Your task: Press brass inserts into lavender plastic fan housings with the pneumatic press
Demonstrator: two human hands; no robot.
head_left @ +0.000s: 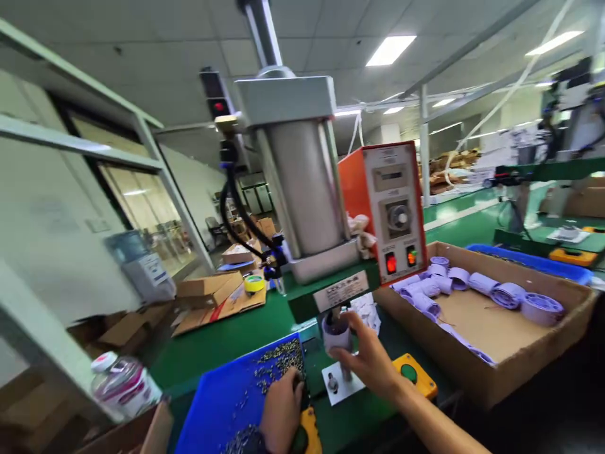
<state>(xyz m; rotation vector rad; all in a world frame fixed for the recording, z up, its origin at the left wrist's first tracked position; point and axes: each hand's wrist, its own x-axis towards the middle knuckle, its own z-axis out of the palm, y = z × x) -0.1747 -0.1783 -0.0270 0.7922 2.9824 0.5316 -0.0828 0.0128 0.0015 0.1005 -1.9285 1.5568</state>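
Observation:
My right hand (363, 356) grips a short lavender cylinder (334, 334) between thumb and fingers, beneath the head of a bench press (307, 189). Below that cylinder is a white metal plate (336, 386) with a bolt on it. My left hand (284, 403) is at the right side of a blue tray (203, 410), its fingers curled by a heap of tiny metal pieces (278, 359). Whatever may be in those fingers is too small to make out. Close under the left wrist sits a yellow button box (312, 432).
A second yellow button box (416, 375) stands right of the plate. Lavender rolls lie in a cardboard box (515, 378) at right. An orange control box (382, 214) adjoins the press. A plastic bottle (123, 384), yellow tape (254, 284) and flattened cardboard (222, 309) are at left.

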